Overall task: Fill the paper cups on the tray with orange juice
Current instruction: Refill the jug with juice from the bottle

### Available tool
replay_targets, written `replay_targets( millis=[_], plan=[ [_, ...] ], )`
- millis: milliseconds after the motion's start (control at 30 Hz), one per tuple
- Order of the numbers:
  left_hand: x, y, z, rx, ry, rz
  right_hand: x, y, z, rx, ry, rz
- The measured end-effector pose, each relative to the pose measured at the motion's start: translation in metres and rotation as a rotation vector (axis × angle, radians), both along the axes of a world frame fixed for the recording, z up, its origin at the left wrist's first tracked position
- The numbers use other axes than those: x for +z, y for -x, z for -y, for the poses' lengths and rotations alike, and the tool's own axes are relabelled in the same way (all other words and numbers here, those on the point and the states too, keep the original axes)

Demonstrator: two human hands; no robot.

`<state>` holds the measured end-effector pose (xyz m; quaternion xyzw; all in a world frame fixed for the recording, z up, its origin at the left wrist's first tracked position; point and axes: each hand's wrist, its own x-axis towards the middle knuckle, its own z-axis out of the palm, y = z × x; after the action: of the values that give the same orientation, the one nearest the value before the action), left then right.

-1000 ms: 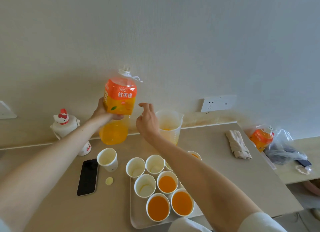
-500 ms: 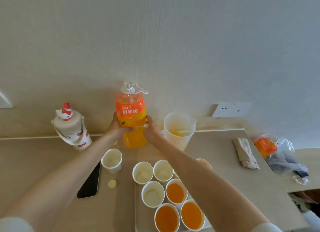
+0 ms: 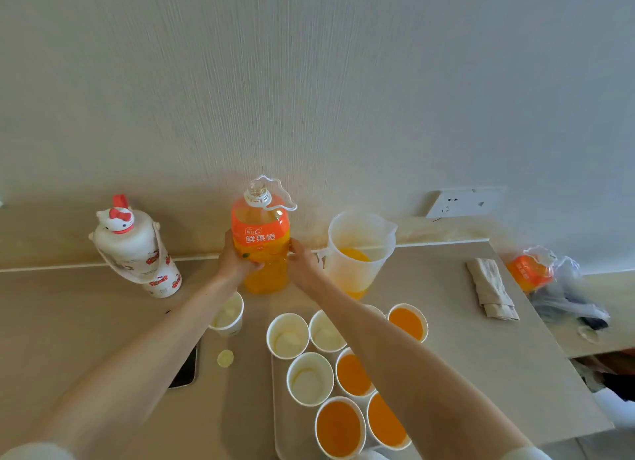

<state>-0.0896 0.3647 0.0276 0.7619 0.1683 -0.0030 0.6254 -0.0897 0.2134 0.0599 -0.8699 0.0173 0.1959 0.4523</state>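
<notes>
Bottle (image 3: pixel 260 239): upright, near back edge of table (image 3: pixel 446 322).
Left hand (image 3: pixel 237 263): fingers curled round bottle.
Right hand (image 3: pixel 304 265): fingers curled against bottle.

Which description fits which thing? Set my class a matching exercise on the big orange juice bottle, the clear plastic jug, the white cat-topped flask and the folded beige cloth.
Things
1. large plastic bottle of orange juice
2. clear plastic measuring jug
3. white flask with a red-bowed cat lid
4. folded beige cloth

Descriptions
a. lies near the right end of the table
b. gripped by the left hand and the right hand
c. stands left of the bottle
d. holds a little juice

Pairs: 1-b, 2-d, 3-c, 4-a
</notes>
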Motion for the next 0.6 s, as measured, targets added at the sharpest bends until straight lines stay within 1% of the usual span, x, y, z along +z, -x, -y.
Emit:
replay_targets(
  millis=[133, 233, 300, 367, 433, 500, 567, 600],
  plan=[
    [-0.003, 0.001, -0.001, -0.014, -0.035, 0.008, -0.014, -0.006, -0.003, 0.005, -0.01, 0.004],
    [-0.018, -0.006, -0.01, -0.034, -0.1, -0.016, -0.039, -0.016, -0.002, 0.04, 0.004, -0.01],
    [-0.021, -0.007, -0.011, -0.031, -0.175, -0.102, -0.045, -0.02, -0.001, 0.062, 0.007, -0.017],
    [-0.008, 0.002, -0.003, -0.042, -0.289, -0.215, -0.03, -0.01, 0.003, 0.086, -0.001, 0.015],
    [0.003, 0.014, 0.01, 0.012, -0.351, -0.321, -0.012, 0.004, 0.012, 0.103, -0.033, 0.039],
    [-0.001, 0.02, 0.024, 0.059, -0.301, -0.392, -0.006, 0.012, 0.023, 0.111, -0.039, 0.047],
    [0.003, 0.025, 0.037, 0.068, -0.239, -0.379, 0.004, 0.02, 0.036, 0.093, -0.065, 0.063],
    [0.003, 0.023, 0.042, 0.054, -0.241, -0.376, 0.008, 0.023, 0.042, 0.073, -0.082, 0.064]
  ],
)
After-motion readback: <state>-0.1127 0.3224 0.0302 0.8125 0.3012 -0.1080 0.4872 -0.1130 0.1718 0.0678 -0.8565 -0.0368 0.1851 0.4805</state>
